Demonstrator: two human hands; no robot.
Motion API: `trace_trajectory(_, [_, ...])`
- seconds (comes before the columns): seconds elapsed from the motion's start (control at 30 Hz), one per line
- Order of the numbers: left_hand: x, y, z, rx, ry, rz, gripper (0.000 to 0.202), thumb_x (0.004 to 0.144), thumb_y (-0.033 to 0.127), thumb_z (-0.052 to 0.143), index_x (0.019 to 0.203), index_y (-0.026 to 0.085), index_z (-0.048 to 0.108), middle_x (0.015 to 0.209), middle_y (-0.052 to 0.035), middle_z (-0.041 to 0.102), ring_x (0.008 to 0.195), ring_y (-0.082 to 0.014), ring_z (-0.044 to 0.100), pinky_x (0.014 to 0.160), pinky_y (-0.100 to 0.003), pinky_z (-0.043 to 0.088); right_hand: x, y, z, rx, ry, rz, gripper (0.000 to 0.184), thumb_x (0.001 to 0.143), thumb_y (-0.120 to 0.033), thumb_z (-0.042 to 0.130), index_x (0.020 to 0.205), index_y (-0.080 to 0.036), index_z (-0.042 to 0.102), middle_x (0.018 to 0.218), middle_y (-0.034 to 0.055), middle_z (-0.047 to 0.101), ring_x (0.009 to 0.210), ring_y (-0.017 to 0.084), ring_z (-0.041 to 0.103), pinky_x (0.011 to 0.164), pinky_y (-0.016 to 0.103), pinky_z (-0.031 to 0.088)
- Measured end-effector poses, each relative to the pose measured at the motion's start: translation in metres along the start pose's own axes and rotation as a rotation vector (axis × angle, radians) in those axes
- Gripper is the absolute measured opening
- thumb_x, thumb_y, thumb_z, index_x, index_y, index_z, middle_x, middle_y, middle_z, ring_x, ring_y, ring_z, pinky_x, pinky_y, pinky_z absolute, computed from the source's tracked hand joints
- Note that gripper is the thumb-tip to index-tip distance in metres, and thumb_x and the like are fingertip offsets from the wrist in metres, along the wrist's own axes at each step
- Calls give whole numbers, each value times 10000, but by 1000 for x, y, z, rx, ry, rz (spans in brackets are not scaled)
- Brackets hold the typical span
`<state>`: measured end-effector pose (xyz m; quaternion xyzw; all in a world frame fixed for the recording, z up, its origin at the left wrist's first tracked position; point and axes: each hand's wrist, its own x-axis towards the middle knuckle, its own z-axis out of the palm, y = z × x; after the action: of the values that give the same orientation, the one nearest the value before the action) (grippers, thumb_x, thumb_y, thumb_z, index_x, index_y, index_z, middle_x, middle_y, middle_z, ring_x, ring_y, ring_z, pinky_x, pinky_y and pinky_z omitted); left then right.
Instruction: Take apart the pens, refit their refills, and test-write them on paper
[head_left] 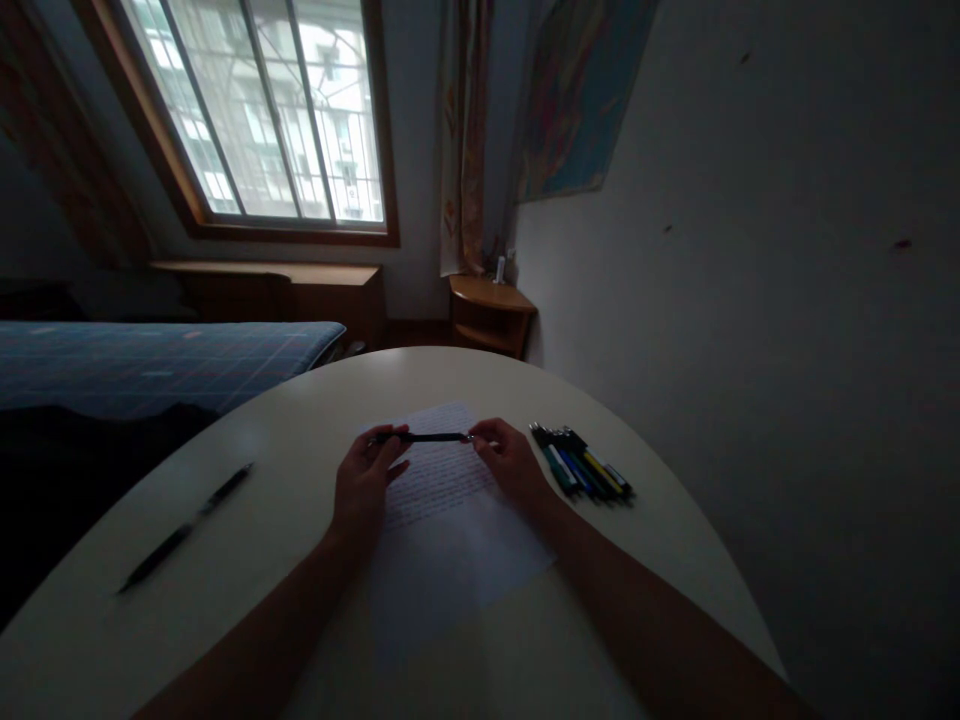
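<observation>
A dark pen (pixel 433 437) is held level between my two hands, above a sheet of paper (pixel 450 570) with lines of writing on its upper part. My left hand (pixel 367 475) is closed on the pen's left end, thumb and fingers pinching it. At the other end, the fingertips of my right hand (pixel 510 455) pinch the pen's tip. Just right of that hand lies a row of several pens (pixel 581 465) with dark, green, blue and yellow parts. Far to the left, a black pen (pixel 161 558) and a second dark pen piece (pixel 229 487) lie nearly end to end.
Everything rests on a round, pale table (pixel 300 620). A bed with a blue checked cover (pixel 172 355) stands beyond its left edge. A wooden corner shelf (pixel 491 295) stands behind, and a wall (pixel 787 350) runs along the right side.
</observation>
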<state>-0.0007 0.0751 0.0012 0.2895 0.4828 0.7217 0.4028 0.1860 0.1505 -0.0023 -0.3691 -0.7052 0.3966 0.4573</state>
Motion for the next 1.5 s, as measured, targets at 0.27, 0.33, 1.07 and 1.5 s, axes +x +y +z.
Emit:
trace_trajectory(0.27, [1,-3,-2,-4,-9,8,429,661,405,799,986,207,600,1129,-93,685,1022,-249,665,756,-325,526,1,3,1,-5,41,-11,135,803,-263,551,896,-184,609,903,61,703,810,172,655,703,297,503])
trace_trajectory(0.33, [1,-2,-2,-5,-6,6,430,656,407,801,980,206,602,1125,-92,686,1015,-247,668,751,-320,527,1,3,1,6,50,-13,134,809,-263,547,901,-187,609,896,57,703,821,172,660,703,291,502])
trace_trajectory(1.07, [1,-1,0,-47,18,-18,427,647,383,804,976,199,603,1119,-90,687,1026,-243,665,747,-303,523,0,6,-2,-289,150,76,206,845,-289,585,973,-196,715,914,63,731,801,196,659,807,356,505])
trace_trajectory(1.5, [0,1,1,-47,25,-20,446,638,396,812,978,196,605,1130,-96,679,1021,-245,665,730,-295,522,-3,9,-2,-416,91,-3,131,777,-224,679,881,-252,753,858,64,711,845,236,622,859,411,460])
